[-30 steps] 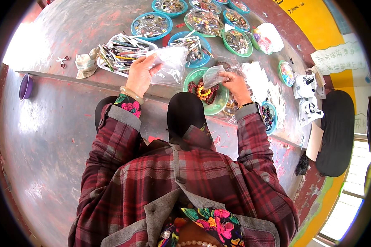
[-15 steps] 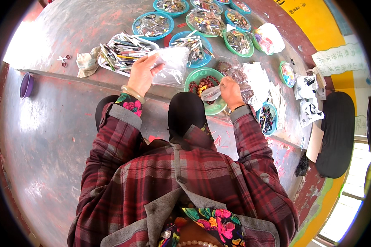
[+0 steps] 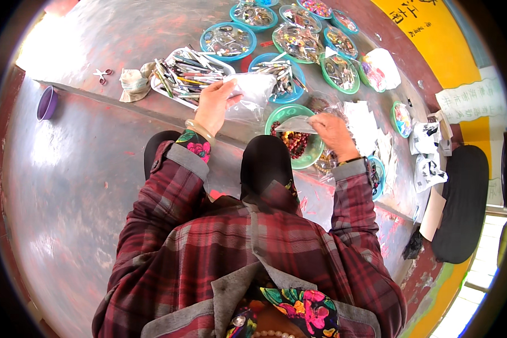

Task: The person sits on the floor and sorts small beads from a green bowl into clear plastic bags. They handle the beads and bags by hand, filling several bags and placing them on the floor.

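Bag (image 3: 296, 124): was pinched by closed fingers of right hand (image 3: 333, 134), over beads (image 3: 298, 146) in green bowl (image 3: 315, 152) between one and two o'clock. Toward twelve, gripped clear plastic (image 3: 256, 88) in fingers of left hand (image 3: 213, 107).

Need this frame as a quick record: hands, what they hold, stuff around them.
left_hand: holding clear plastic bagging, count unclear
right_hand: pinching a small clear bag above the green bowl
green bowl contents: dark red and yellow beads
beyond left hand: white tray full of pen-like sticks
right of tray: blue bowl, similar sticks
left of tray: beige cloth bundle, then scissors
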`<state>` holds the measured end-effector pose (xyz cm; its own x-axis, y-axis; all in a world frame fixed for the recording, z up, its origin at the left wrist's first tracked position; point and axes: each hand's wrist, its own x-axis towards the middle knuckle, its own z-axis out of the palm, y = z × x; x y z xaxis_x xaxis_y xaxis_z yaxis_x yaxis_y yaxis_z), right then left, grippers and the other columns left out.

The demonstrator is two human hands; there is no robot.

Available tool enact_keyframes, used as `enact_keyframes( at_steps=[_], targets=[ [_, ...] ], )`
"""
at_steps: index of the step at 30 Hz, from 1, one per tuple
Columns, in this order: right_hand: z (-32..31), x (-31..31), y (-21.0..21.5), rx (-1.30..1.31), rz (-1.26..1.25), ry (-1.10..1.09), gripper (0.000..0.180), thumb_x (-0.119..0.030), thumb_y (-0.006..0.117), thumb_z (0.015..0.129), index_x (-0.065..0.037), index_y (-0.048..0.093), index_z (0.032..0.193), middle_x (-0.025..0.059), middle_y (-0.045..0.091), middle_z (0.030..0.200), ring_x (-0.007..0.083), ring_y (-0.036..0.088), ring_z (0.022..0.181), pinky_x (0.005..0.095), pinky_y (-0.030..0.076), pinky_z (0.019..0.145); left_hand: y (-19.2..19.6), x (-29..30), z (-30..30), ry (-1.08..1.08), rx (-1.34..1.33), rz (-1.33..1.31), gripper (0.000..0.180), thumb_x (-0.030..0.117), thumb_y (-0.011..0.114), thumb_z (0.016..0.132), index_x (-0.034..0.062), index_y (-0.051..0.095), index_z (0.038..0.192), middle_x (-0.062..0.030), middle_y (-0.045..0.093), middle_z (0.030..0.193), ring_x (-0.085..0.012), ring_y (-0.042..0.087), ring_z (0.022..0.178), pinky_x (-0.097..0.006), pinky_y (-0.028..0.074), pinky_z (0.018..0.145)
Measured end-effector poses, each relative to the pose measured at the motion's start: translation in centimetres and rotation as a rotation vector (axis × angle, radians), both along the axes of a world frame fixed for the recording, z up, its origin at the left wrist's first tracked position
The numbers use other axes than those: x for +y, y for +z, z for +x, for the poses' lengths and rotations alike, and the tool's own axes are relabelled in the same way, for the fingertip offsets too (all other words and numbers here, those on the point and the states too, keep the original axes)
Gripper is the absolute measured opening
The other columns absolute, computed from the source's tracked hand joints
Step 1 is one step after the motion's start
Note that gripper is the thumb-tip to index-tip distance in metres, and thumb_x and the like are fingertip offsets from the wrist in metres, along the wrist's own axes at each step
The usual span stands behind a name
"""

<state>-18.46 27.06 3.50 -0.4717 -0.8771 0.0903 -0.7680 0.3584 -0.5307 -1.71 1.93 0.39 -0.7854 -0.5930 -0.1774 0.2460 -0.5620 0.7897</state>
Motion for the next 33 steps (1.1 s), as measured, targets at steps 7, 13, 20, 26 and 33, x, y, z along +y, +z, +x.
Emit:
enact_keyframes(
  at_steps=[7, 13, 20, 26, 33],
  targets=[
    [2.9, -5.1, 7.7, -0.348, 0.056, 0.249, 0.023, -0.019, 0.053, 0.083, 0.000, 0.062, 0.092, 0.0098, 0.060, 0.073, 0.0171, 0.057, 0.068, 0.0290, 0.044, 0.061, 0.5, 0.3, -0.4, 0.012, -0.008, -0.059, 0.022, 0.016, 0.056, 0.086, -0.0036, 0.057, 0.096, -0.0049, 0.056, 0.091, -0.0105, 0.056, 0.083, -0.027, 0.050, 0.078],
    [4.0, -10.8, 5.5, -0.306, 0.070, 0.267, 0.027, -0.028, 0.051, 0.083, -0.004, 0.062, 0.085, 0.0102, 0.060, 0.066, 0.0219, 0.059, 0.063, 0.0334, 0.043, 0.057, 1.2, 0.5, -0.4, -0.161, -0.031, -0.114, 0.028, 0.029, 0.052, 0.089, 0.0021, 0.057, 0.092, 0.0002, 0.057, 0.086, -0.0077, 0.055, 0.083, -0.024, 0.046, 0.076],
    [3.8, -12.6, 2.9, -0.094, 0.027, 0.151, 0.029, -0.032, 0.050, 0.082, -0.005, 0.062, 0.077, 0.0165, 0.058, 0.068, 0.0367, 0.054, 0.067, 0.0439, 0.040, 0.057, 1.2, 0.4, 0.1, -0.234, 0.031, -0.274, 0.028, 0.024, 0.054, 0.088, -0.0021, 0.059, 0.095, -0.0008, 0.059, 0.085, -0.0076, 0.055, 0.080, -0.021, 0.044, 0.072],
    [3.7, -12.0, 4.0, -0.030, -0.016, 0.156, 0.024, -0.026, 0.057, 0.078, -0.003, 0.057, 0.071, 0.0109, 0.053, 0.059, 0.0226, 0.049, 0.053, 0.0340, 0.037, 0.052, 0.5, 0.3, -0.3, -0.249, -0.091, -0.364, 0.019, 0.012, 0.058, 0.084, -0.0031, 0.062, 0.096, -0.0005, 0.060, 0.085, -0.0064, 0.055, 0.076, -0.020, 0.043, 0.068],
    [3.3, -10.9, 3.1, 0.103, -0.322, -0.075, 0.028, -0.019, 0.069, 0.063, -0.004, 0.058, 0.084, 0.0120, 0.061, 0.086, 0.0323, 0.055, 0.082, 0.0383, 0.043, 0.068, 2.0, 0.3, 0.5, -0.212, -0.171, -0.306, 0.018, 0.014, 0.059, 0.083, 0.0005, 0.064, 0.094, 0.0051, 0.050, 0.063, -0.0017, 0.039, 0.051, -0.018, 0.032, 0.046]
  ],
)
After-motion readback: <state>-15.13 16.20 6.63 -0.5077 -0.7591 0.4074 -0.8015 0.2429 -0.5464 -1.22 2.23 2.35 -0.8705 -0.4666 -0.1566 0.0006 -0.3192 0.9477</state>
